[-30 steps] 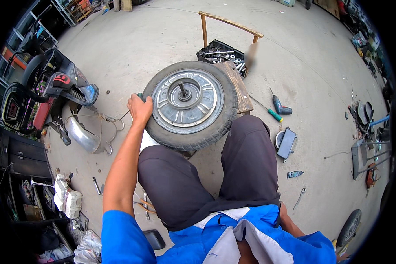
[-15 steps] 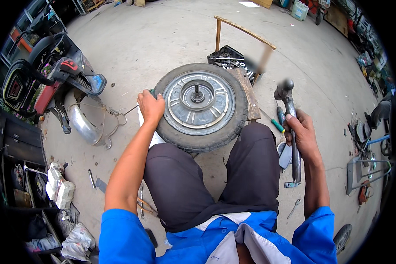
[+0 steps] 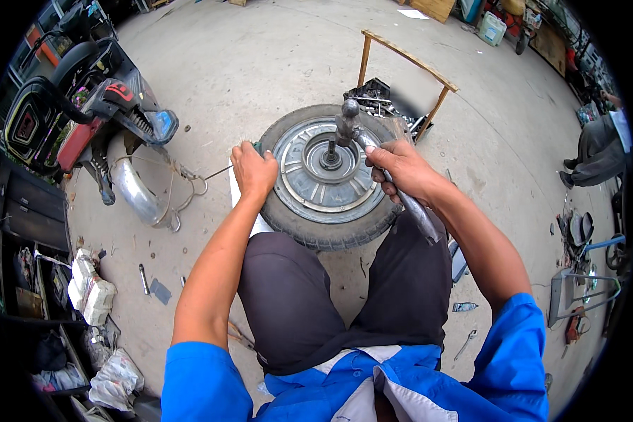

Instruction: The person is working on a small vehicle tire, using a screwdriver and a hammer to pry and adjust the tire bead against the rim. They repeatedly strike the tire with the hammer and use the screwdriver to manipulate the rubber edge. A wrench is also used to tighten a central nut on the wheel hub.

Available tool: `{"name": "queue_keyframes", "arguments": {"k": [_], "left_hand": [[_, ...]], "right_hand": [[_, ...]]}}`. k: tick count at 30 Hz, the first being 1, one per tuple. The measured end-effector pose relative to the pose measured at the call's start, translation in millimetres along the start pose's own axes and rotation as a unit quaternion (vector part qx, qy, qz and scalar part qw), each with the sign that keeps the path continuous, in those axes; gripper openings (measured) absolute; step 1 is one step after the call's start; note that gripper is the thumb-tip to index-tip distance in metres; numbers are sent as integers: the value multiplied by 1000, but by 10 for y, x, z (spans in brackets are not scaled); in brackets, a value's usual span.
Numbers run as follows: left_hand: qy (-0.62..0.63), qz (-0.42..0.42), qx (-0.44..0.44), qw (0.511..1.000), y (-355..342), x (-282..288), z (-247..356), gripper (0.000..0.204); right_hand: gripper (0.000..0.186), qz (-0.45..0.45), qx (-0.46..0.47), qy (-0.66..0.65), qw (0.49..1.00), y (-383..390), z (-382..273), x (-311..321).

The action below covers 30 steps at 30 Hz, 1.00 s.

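Wheel [image 3: 304, 219] laid flat just beyond knees [image 3: 280, 254], axle [image 3: 332, 155] pointing up. Green-handled tool [image 3: 258, 148] gripped in left hand [image 3: 254, 171] at wheel's left edge, thin shaft pointed left. Hammer [image 3: 359, 134] held in right hand [image 3: 405, 171] partway up handle, head appearing above wheel near axle. Judged best: grip set lower for control, axle end spared stray blows, left fingers placed clear.

- The tyre [image 3: 330, 238] is coloured dark grey.
- The hub [image 3: 323, 184] is toned silvery grey — striped radially with paler grey.
- The hammer [image 3: 362, 137] is finished in dull grey.
- The tool handle [image 3: 258, 148] is coloured green.
- The shirt [image 3: 207, 380] is dyed bright blue — trimmed in pale grey.
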<state>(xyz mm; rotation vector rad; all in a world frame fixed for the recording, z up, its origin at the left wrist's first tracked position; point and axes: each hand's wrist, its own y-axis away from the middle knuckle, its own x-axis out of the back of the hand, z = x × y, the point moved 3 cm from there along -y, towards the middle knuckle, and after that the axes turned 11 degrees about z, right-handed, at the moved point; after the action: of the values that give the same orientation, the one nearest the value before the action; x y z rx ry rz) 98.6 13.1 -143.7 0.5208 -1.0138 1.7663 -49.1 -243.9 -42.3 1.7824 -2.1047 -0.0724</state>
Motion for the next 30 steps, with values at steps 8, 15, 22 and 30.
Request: {"name": "queue_keyframes", "arguments": {"k": [8,15,22,30], "left_hand": [[7,-5,9,1000,14,5,-1,43],[0,-1,4,1000,5,21,-20,42],[5,2,3,1000,-17,2,19,42],[-3,0,6,1000,-1,-27,-12,42]], "right_hand": [[40,43,34,-4,998,-90,-70,-9],[40,16,9,1,1000,-151,-38,28],[40,0,-28,39,999,-169,86,-24],[45,-6,-20,54,998,-98,135,-131]]}}
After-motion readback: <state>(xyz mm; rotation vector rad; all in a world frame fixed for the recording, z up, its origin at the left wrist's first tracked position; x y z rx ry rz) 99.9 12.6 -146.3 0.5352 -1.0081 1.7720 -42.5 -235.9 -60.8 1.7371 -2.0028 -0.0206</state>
